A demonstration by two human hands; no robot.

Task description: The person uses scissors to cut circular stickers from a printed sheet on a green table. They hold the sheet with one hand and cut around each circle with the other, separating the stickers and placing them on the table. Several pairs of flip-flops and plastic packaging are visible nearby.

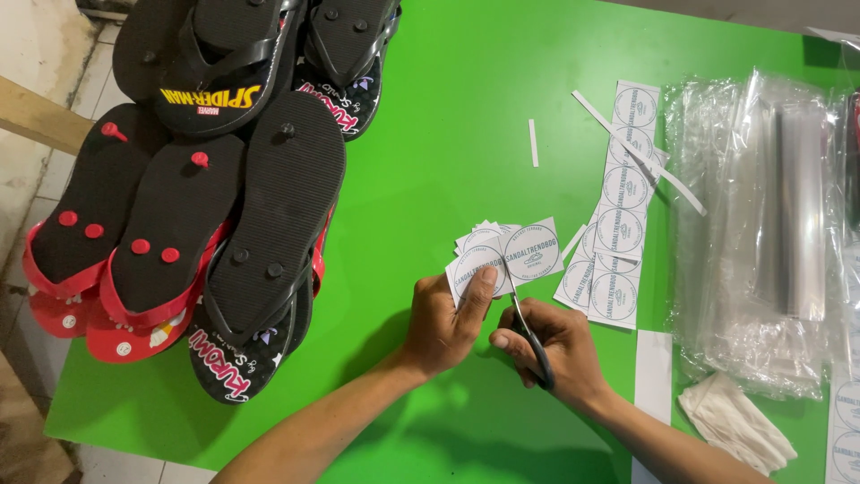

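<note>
The right hand (560,345) is gripping dark scissors (530,336), fingers curled through the handles, blades pointing away from the wrist into a paper label (477,269). The left hand (443,323) is pinching that label between thumb and fingers, holding it just beyond its knuckles, over a small pile of cut labels (520,246). The step in hand seems to be trimming one round label free; the next snip is likely calling for the left hand to be turning the paper while keeping the thumb off the blade line. Beyond the right hand, label strips (618,206) are lying on the green table (430,134), with clear bags (761,233) further out. Well apart on the left-hand side, black and red sandals (206,197) are sitting stacked at the table edge; open green room is lying between them and the hands
</note>
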